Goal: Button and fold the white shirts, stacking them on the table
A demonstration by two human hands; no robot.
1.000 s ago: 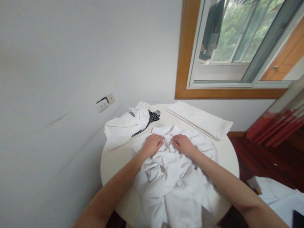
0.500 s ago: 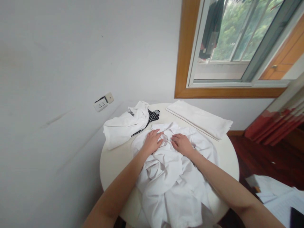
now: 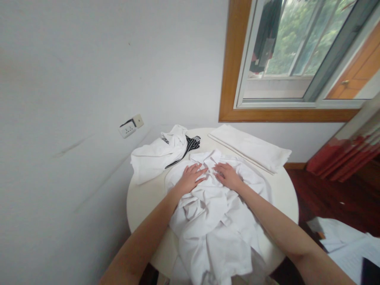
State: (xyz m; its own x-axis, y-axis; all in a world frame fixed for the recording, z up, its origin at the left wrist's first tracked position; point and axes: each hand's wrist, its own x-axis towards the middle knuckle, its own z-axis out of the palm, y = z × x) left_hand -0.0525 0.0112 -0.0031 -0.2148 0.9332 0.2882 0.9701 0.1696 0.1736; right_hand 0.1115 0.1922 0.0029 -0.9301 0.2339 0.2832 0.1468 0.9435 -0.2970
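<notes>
A crumpled white shirt (image 3: 216, 229) lies spread over the round white table (image 3: 142, 202) and hangs past its near edge. My left hand (image 3: 190, 178) rests flat on the shirt near its collar, fingers stretched out and apart. My right hand (image 3: 227, 174) lies flat on the cloth just to the right of it, fingers extended toward the collar. Neither hand grips the fabric.
A bunched white garment with a black striped piece (image 3: 162, 152) sits at the table's back left. A folded white cloth (image 3: 251, 148) lies at the back right. A wall socket (image 3: 130, 126) is left; a window (image 3: 291, 51) is behind; papers (image 3: 347, 245) lie on the wooden floor.
Both hands have slid a little farther up the shirt toward the collar, and the left hand's fingers have spread flatter on the cloth.
</notes>
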